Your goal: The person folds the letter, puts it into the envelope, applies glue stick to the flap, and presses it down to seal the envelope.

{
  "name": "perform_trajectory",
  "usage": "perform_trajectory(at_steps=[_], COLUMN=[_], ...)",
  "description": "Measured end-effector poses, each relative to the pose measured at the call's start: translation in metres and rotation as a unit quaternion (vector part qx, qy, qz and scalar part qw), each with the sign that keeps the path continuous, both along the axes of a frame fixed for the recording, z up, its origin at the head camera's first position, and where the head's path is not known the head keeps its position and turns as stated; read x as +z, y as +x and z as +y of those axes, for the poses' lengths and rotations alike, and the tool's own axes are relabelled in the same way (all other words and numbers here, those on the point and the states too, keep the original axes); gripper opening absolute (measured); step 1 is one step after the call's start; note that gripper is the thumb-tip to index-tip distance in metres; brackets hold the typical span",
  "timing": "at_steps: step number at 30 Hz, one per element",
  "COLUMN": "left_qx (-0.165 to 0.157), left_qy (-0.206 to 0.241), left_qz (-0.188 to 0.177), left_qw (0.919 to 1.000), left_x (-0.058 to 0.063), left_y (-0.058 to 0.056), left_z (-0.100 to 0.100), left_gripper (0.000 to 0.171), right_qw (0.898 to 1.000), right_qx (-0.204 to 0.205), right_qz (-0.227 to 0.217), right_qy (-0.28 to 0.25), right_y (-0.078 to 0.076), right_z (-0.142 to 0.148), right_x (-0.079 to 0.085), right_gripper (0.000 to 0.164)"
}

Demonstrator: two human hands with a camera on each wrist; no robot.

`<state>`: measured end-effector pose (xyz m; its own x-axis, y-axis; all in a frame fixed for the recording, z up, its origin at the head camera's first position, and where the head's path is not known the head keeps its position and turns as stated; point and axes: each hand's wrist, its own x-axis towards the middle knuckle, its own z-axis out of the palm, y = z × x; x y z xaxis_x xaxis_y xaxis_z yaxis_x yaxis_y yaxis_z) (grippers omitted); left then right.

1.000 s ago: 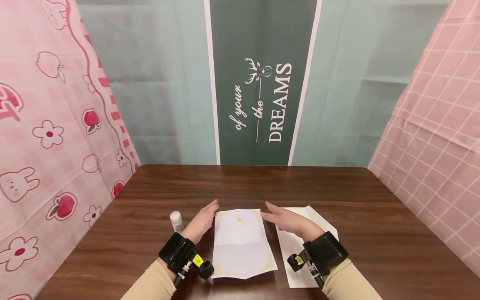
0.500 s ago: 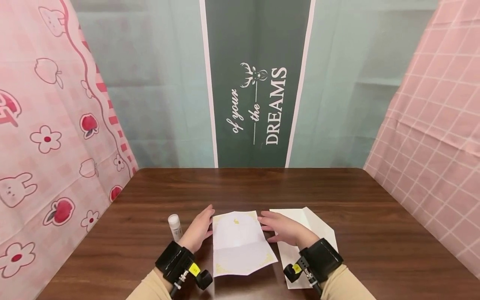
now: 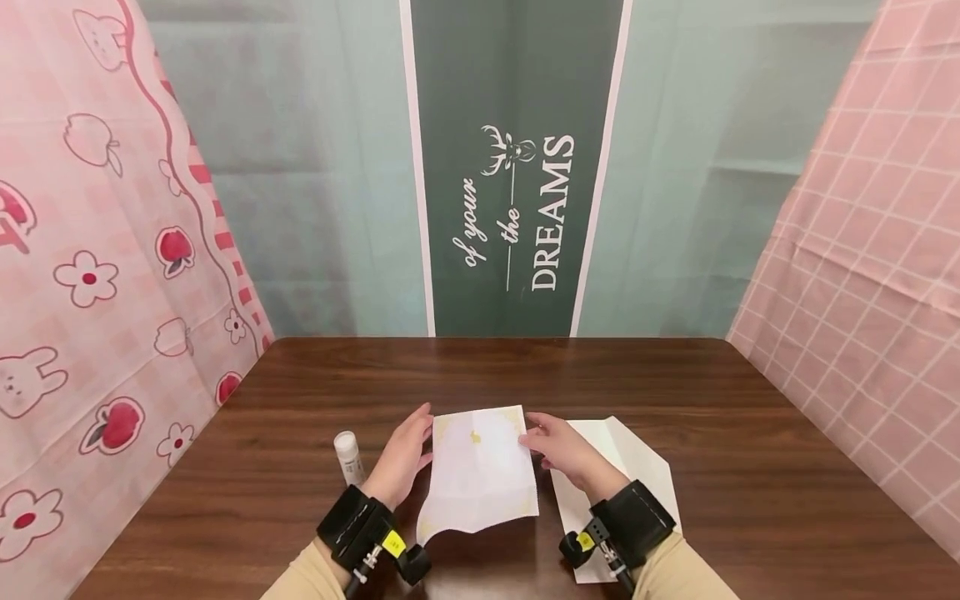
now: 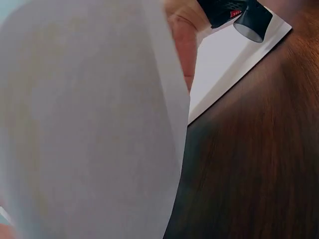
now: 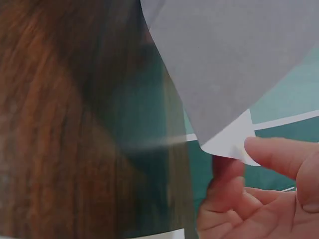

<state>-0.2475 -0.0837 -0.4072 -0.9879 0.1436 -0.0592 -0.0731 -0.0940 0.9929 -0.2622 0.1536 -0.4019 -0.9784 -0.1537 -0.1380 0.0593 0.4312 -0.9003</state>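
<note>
A creased white sheet of letter paper, with gold corner ornaments and a small gold figure near its top, is held raised and tilted between both hands. Its lower edge curls above the table. My left hand holds the left edge, most of its fingers hidden behind the paper. In the left wrist view the pale sheet hides nearly all of that hand. On the opposite edge, my right hand pinches the paper. The right wrist view shows the thumb and fingers of this hand at a folded-over white corner.
A white envelope with its pointed flap opened out lies on the brown wooden table, partly under my right forearm. A white capped tube like a glue stick stands beside my left hand. Patterned curtains surround the table.
Both hands have closed in on the sheet's sides and lifted it. It now tilts up, its lower edge swung left and curling. The tube and envelope stay in place.
</note>
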Motion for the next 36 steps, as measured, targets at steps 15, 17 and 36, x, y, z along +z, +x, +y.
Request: perform_trajectory(at_steps=[15, 17, 36], left_qx=[-0.111, -0.149, -0.138], left_qy=[-0.159, -0.175, -0.301], left_qz=[0.222, 0.309, 0.610], left_qw=[0.9556, 0.9228, 0.7201], left_x=[0.031, 0.032, 0.072], left_y=[0.022, 0.028, 0.036], left_z=[-0.018, -0.024, -0.026], left_gripper=[0.046, 0.044, 0.021], right_qw=[0.996, 0.994, 0.983], right_qx=[-0.025, -0.025, -0.034], right_qz=[0.046, 0.048, 0.038], right_qy=[-0.076, -0.093, -0.177], right_y=[-0.001, -0.001, -0.003], right_z=[0.015, 0.018, 0.025], right_x=[0.026, 0.028, 0.035], right_gripper=[0.029, 0.030, 0.039])
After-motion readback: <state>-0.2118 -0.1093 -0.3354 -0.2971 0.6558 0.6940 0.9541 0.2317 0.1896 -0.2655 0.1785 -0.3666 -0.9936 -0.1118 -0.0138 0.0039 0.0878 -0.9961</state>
